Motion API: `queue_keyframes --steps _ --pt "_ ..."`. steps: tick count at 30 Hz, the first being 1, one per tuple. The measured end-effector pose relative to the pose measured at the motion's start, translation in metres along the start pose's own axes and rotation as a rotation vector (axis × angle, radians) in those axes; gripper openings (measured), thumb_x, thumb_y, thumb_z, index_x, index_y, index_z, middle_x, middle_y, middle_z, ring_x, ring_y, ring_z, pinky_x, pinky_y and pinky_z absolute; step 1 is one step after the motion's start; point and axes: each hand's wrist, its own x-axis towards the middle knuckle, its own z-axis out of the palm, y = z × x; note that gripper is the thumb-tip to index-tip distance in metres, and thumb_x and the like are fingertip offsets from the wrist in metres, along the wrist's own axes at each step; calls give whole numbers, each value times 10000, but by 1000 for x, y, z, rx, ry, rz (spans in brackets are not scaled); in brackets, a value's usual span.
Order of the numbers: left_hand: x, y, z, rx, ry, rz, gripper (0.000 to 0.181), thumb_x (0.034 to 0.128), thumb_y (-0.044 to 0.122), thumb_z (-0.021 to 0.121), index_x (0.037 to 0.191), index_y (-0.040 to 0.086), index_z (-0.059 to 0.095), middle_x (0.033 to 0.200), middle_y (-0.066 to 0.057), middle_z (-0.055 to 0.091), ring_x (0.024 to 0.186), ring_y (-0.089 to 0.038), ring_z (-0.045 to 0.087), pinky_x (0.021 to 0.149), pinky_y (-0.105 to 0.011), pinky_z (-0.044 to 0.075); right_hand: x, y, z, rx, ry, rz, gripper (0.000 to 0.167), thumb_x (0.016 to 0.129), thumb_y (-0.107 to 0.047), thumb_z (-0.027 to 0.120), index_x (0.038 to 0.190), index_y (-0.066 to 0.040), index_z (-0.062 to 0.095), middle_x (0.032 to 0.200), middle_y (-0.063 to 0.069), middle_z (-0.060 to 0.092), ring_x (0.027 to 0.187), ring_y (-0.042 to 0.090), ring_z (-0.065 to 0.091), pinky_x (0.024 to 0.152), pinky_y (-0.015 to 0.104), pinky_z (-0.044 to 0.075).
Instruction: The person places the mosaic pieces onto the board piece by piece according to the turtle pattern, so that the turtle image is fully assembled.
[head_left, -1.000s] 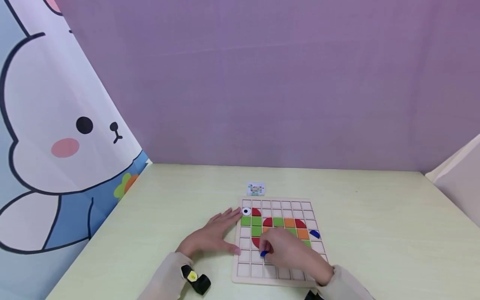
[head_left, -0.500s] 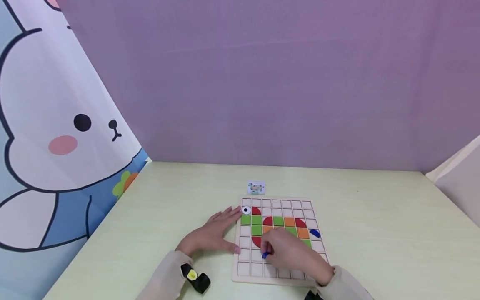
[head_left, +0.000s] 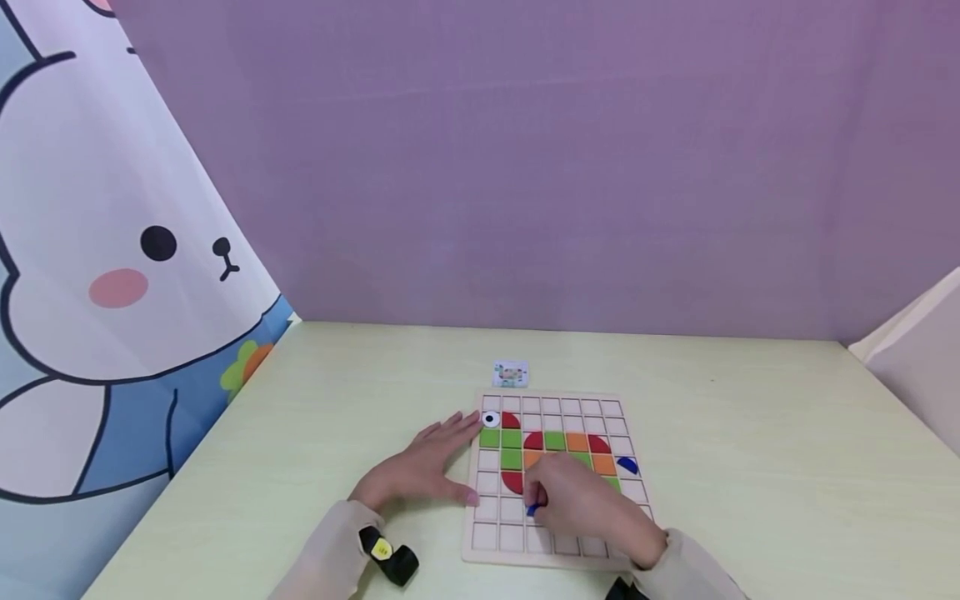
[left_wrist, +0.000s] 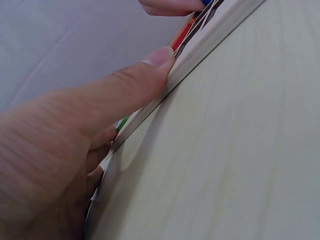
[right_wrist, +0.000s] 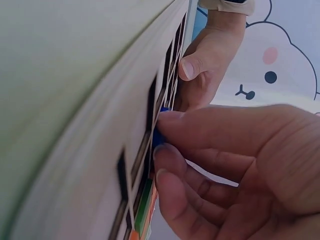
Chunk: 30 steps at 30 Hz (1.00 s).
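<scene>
A pale wooden grid board lies on the table, with green, orange and red tiles set in its cells. My right hand is over the lower middle of it, thumb and fingertips pinching a small blue piece at a cell below the red quarter-round tile. Part of that piece and some tiles are hidden by the hand. Along the board's left edge rests my left hand, fingers spread; its thumb touches the rim. A white eye tile sits at the upper left, near the left fingertips.
Another blue piece lies at a slant on the board's right side. A small picture card lies just beyond the far edge. Behind the table hangs a purple cloth; a cartoon-printed cloth is at the left.
The right hand has shifted the blue piece slightly to the right, and less of the piece shows. The left hand stays at the board's edge. The head view has tilted a little.
</scene>
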Motion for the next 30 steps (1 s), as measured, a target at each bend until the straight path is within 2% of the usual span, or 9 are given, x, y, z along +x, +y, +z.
queue_keyframes --steps 8,13,21,26,30 --pt "0 1 0 -15 -3 9 989 755 564 711 1530 200 216 1613 46 108 1495 -252 11 1199 -520 39 -1 0 -1 15 3 -10 182 750 12 755 737 -166 718 690 -92 581 659 85 487 588 193 443" --pt "2 -2 1 -7 -4 22 999 749 578 706 1530 200 210 1613 34 103 1494 -259 19 1197 -520 39 -2 0 -4 26 7 3 162 757 -8 752 751 -157 688 697 -78 565 648 104 484 565 209 432" --pt "0 -9 -1 -14 -1 27 998 745 566 717 1529 199 220 1612 31 116 1494 -269 25 1195 -530 46 0 4 -17 -11 99 -7 86 799 -71 733 794 -136 676 696 -90 570 636 109 496 570 212 436" --pt "-3 -11 0 -26 0 25 959 775 562 690 1529 200 220 1611 23 117 1492 -282 24 1193 -534 56 -1 16 -32 -26 161 58 75 834 -77 691 780 -125 672 679 -74 587 608 106 493 555 215 425" --pt "-6 -9 -5 -62 11 12 912 816 531 662 1530 183 214 1612 -6 124 1491 -283 53 1192 -536 86 -1 30 -44 -47 221 130 65 848 -87 684 791 -112 669 692 -49 591 621 114 490 573 232 428"
